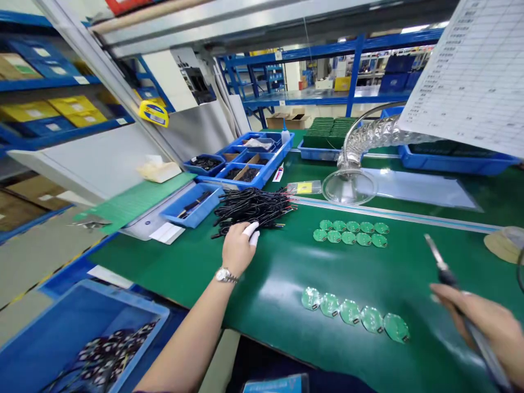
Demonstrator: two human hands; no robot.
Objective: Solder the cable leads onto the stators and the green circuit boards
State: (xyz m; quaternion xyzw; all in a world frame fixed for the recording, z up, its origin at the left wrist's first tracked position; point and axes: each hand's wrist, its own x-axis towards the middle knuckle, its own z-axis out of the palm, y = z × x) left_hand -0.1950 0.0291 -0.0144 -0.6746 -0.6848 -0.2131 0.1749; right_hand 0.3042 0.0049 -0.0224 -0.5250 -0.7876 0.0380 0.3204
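Observation:
A pile of black cables (254, 204) with bare coloured wire ends lies on the green bench mat. At its near edge is my left hand (238, 248), fingers bent and closed on the cables, with white covers on two fingertips. Exactly how many cables it grips is hidden. My right hand (477, 316) is wrapped round a soldering iron (448, 275), its metal tip raised toward the upper left over the mat. Between the hands, a front row of round green circuit boards (350, 312) lies on the mat. Two more rows of smaller-looking green boards (347, 238) sit farther back.
A clear fume hood (349, 188) on a silver duct stands behind the boards. Blue parts trays (262, 180) and a small blue bin (196, 215) are beyond the cables. A large blue crate (151, 305) stands lower left. A hanging paper sheet (470, 76) blocks the upper right.

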